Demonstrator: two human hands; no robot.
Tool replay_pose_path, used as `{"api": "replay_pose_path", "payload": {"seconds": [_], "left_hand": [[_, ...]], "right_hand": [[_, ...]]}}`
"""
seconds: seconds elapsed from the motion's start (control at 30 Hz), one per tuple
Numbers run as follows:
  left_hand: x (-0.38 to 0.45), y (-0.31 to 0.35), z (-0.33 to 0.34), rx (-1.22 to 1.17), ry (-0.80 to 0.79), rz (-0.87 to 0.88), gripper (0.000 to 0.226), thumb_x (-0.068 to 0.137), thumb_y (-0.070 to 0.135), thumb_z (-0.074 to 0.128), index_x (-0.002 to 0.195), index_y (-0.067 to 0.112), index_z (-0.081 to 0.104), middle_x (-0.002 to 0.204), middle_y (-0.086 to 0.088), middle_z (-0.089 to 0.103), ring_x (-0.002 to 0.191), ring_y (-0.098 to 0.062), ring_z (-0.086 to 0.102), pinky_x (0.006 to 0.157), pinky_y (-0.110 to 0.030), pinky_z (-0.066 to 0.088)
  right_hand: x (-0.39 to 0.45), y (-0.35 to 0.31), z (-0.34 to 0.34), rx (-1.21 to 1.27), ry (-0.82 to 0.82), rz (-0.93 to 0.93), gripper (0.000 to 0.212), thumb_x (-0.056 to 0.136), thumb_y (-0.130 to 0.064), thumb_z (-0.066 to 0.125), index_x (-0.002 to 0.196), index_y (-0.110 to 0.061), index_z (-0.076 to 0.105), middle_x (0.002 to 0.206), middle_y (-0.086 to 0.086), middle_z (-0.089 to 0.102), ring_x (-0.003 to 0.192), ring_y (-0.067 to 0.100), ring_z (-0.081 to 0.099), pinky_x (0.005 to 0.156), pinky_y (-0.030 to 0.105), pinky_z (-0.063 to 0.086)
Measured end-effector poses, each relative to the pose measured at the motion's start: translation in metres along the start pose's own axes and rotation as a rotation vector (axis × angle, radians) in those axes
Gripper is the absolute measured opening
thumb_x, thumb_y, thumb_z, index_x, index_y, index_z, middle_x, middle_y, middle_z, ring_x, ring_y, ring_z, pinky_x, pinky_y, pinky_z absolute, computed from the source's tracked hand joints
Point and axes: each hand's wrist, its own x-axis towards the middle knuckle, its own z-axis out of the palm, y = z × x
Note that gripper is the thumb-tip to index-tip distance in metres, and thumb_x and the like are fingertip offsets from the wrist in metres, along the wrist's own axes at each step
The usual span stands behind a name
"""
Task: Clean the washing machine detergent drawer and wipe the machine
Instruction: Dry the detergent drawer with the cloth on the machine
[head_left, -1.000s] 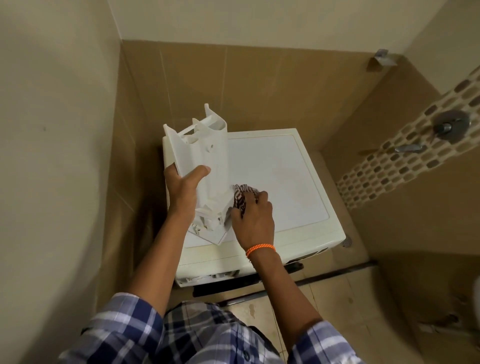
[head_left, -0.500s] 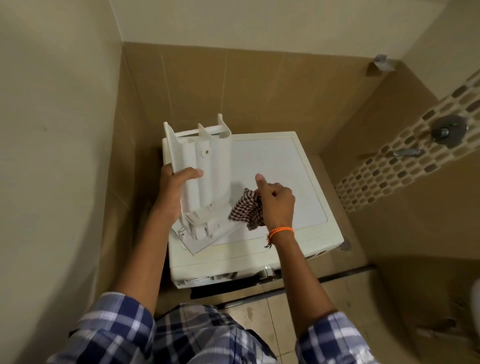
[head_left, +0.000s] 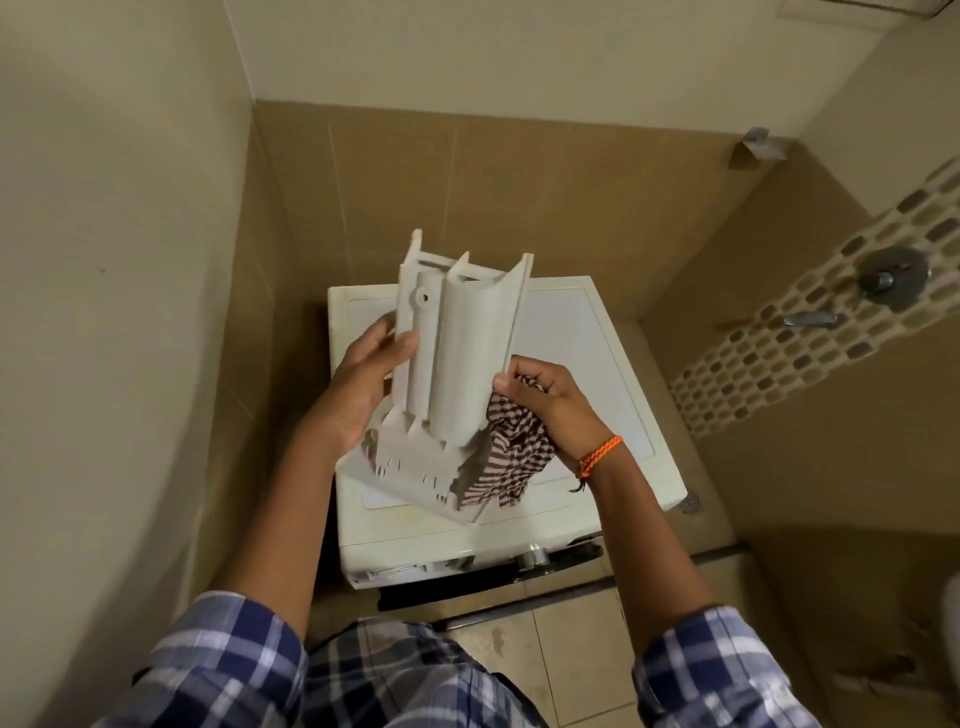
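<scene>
A white plastic detergent drawer (head_left: 460, 358) is held upright above the white washing machine (head_left: 613, 395), its underside facing me and its front panel at the bottom. My left hand (head_left: 363, 384) grips the drawer's left edge. My right hand (head_left: 550, 405) holds a brown-and-white checked cloth (head_left: 511, 462) bunched in its fingers, with the thumb pressed against the drawer's right edge. The cloth hangs down beside the drawer's lower right corner.
The machine stands in a narrow tiled corner, a wall close on the left (head_left: 130, 312). A shower valve and tap (head_left: 891, 275) sit on the mosaic strip at the right. A floor drain (head_left: 691, 503) lies by the machine's right corner. Tiled floor shows below.
The drawer has been lifted off the machine top and turned more upright toward me. My right hand has come back from the machine top to the drawer's right edge with the cloth.
</scene>
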Motion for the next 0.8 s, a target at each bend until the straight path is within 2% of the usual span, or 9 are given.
{"api": "replay_pose_path", "payload": {"seconds": [0.1, 0.2, 0.27, 0.37, 0.43, 0.53, 0.67, 0.73, 0.8], "left_hand": [[0.004, -0.003, 0.015, 0.119, 0.087, 0.076, 0.075, 0.093, 0.057, 0.073, 0.158, 0.052, 0.036, 0.151, 0.011, 0.056, 0.139, -0.012, 0.056, 0.117, -0.051, 0.047], [0.006, -0.010, 0.040, 0.248, 0.055, 0.154, 0.119, 0.074, 0.058, 0.085, 0.165, 0.042, 0.011, 0.159, 0.008, 0.045, 0.140, -0.010, 0.053, 0.106, -0.037, 0.057], [0.009, -0.015, 0.046, 0.329, 0.143, 0.191, 0.136, 0.058, 0.063, 0.095, 0.162, 0.037, 0.011, 0.157, 0.002, 0.040, 0.142, -0.016, 0.050, 0.107, -0.041, 0.058], [0.009, -0.015, 0.048, 0.374, 0.231, 0.217, 0.129, 0.054, 0.066, 0.095, 0.154, 0.030, 0.024, 0.146, 0.006, 0.048, 0.132, -0.011, 0.056, 0.098, -0.033, 0.062], [0.008, -0.011, 0.052, 0.399, 0.273, 0.254, 0.123, 0.056, 0.064, 0.092, 0.153, 0.027, 0.027, 0.141, 0.009, 0.052, 0.125, -0.007, 0.060, 0.086, -0.019, 0.061], [0.009, -0.006, 0.057, 0.387, 0.323, 0.282, 0.117, 0.062, 0.059, 0.093, 0.153, 0.027, 0.026, 0.139, 0.012, 0.051, 0.118, -0.003, 0.061, 0.079, -0.011, 0.056], [0.006, -0.008, 0.046, 0.273, 0.365, 0.255, 0.105, 0.070, 0.047, 0.092, 0.145, 0.042, 0.020, 0.144, 0.006, 0.050, 0.122, -0.011, 0.061, 0.086, -0.021, 0.061], [0.004, -0.006, 0.042, 0.243, 0.365, 0.228, 0.103, 0.069, 0.046, 0.091, 0.144, 0.042, 0.020, 0.143, 0.004, 0.052, 0.121, -0.011, 0.062, 0.087, -0.026, 0.061], [0.003, -0.006, 0.041, 0.217, 0.369, 0.217, 0.100, 0.069, 0.046, 0.090, 0.142, 0.042, 0.021, 0.139, 0.005, 0.054, 0.118, -0.010, 0.063, 0.086, -0.025, 0.060]], "right_hand": [[0.005, -0.007, 0.005, -0.142, 0.132, -0.132, 0.037, 0.101, -0.022, 0.070, 0.080, 0.005, 0.054, 0.083, 0.031, 0.051, 0.078, 0.022, 0.053, 0.079, 0.038, 0.043], [0.011, -0.006, 0.014, -0.247, 0.195, -0.195, 0.033, 0.101, -0.022, 0.071, 0.078, 0.000, 0.059, 0.080, 0.021, 0.056, 0.075, 0.025, 0.055, 0.074, 0.039, 0.044], [0.010, -0.003, 0.017, -0.316, 0.188, -0.221, 0.028, 0.102, -0.024, 0.068, 0.084, -0.003, 0.065, 0.083, 0.014, 0.065, 0.081, 0.029, 0.063, 0.078, 0.044, 0.050], [0.005, -0.005, 0.017, -0.250, 0.172, -0.212, 0.017, 0.101, -0.020, 0.069, 0.096, -0.004, 0.074, 0.093, 0.008, 0.075, 0.091, 0.026, 0.071, 0.087, 0.041, 0.056], [0.003, -0.003, 0.019, -0.105, 0.204, -0.174, 0.015, 0.098, -0.018, 0.074, 0.099, -0.003, 0.078, 0.097, 0.011, 0.078, 0.097, 0.030, 0.074, 0.093, 0.043, 0.058], [0.002, 0.009, 0.024, 0.255, 0.472, -0.079, 0.013, 0.098, -0.013, 0.070, 0.096, -0.004, 0.079, 0.104, 0.011, 0.079, 0.105, 0.031, 0.073, 0.096, 0.047, 0.059], [0.006, 0.035, 0.010, 0.930, 0.717, 0.080, 0.042, 0.101, -0.039, 0.066, 0.119, -0.001, 0.070, 0.120, 0.021, 0.072, 0.115, 0.040, 0.068, 0.099, 0.053, 0.058], [0.006, 0.042, -0.001, 1.088, 0.739, 0.057, 0.063, 0.098, -0.052, 0.064, 0.139, -0.004, 0.062, 0.139, 0.021, 0.066, 0.129, 0.039, 0.064, 0.106, 0.056, 0.054], [0.004, 0.040, -0.003, 1.130, 0.746, -0.027, 0.062, 0.098, -0.051, 0.066, 0.143, -0.008, 0.061, 0.142, 0.016, 0.066, 0.129, 0.033, 0.065, 0.104, 0.049, 0.057]]}}
